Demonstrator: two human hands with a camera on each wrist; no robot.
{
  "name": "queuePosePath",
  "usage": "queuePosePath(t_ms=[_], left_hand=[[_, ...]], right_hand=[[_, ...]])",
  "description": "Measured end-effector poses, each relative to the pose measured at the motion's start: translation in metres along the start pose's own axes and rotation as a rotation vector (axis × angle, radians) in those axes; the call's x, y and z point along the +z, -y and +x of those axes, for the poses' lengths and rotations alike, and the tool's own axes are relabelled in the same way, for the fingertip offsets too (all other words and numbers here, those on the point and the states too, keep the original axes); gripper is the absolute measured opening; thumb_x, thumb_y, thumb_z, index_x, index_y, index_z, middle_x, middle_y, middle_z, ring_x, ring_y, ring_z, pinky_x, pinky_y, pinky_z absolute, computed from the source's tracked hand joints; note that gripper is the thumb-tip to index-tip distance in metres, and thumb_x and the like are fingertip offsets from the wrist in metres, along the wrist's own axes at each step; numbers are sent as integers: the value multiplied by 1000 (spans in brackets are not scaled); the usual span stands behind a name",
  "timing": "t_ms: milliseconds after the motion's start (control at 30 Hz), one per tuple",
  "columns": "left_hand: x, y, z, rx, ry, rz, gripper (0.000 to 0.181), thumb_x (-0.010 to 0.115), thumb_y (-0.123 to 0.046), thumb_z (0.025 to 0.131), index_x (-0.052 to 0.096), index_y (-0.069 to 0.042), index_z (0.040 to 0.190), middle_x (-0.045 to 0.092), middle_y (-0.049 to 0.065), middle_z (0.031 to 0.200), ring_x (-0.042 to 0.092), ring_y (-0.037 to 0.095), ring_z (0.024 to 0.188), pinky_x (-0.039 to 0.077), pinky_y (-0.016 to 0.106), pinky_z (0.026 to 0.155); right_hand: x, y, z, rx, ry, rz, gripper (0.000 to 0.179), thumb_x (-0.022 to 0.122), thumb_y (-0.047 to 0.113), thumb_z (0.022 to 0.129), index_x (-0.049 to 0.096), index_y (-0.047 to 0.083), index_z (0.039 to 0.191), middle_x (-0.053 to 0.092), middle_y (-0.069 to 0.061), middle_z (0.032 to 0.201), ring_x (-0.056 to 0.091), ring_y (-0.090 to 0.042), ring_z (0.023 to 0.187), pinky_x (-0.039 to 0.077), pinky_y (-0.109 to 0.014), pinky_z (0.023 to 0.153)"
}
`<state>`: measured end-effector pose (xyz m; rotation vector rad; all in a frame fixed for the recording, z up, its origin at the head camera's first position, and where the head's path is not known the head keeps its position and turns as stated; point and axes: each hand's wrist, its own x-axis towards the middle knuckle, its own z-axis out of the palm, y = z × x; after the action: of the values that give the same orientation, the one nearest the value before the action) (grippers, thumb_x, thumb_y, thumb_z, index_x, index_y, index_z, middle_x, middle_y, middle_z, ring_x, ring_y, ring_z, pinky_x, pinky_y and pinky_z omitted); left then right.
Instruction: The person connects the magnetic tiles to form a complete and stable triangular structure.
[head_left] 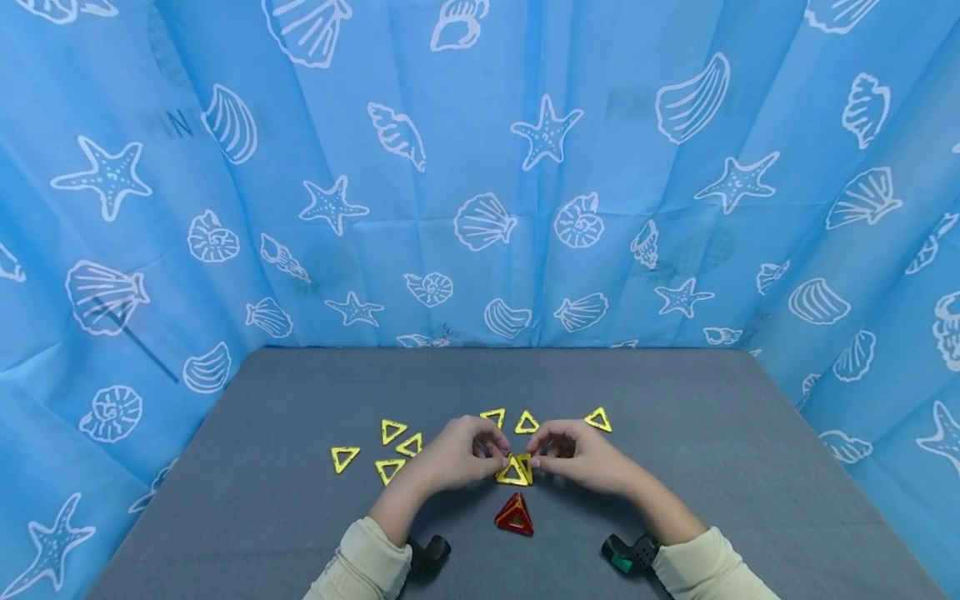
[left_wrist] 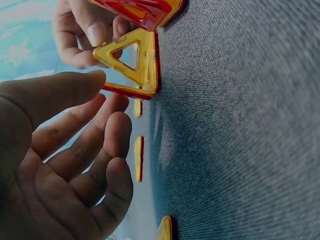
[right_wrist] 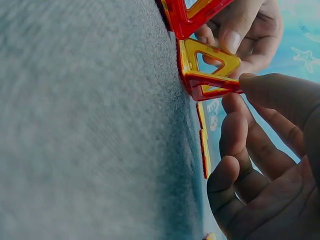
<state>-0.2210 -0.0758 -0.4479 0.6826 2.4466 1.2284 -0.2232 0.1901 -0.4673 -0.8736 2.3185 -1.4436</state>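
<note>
Between the hands, yellow triangular magnetic tiles (head_left: 513, 482) stand joined edge to edge, leaning together at the middle of the table. My left hand (head_left: 467, 454) pinches the left tile of this group with thumb and forefinger; its other fingers are loosely bent. From the other side my right hand (head_left: 588, 458) pinches the right tile by its edge. In the right wrist view the tiles' lower edges (right_wrist: 183, 62) meet the table. A red pyramid of triangular tiles (head_left: 514, 521) stands just in front, nearer me. The group's far side is partly hidden.
Loose yellow triangular tiles lie flat: several at the left, including one tile (head_left: 345, 450) farthest out, and others behind the hands, with one (head_left: 598, 410) at the right. Grey cloth covers the table (head_left: 712, 433). A blue shell-print curtain (head_left: 480, 183) hangs behind it.
</note>
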Motion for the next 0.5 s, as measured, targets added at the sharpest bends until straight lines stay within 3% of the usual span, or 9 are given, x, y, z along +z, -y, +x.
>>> queuePosePath(t_ms=[500], left_hand=[[2,1,2,-26,29,-12,11,79,-16,95,76,-15,106,72,-5,92,68,13,82,55,28,71]], right_hand=[[3,3,0,-14,30,15,20,70,13,102,72,2,119,74,-16,105,67,-16,82,56,-27,68]])
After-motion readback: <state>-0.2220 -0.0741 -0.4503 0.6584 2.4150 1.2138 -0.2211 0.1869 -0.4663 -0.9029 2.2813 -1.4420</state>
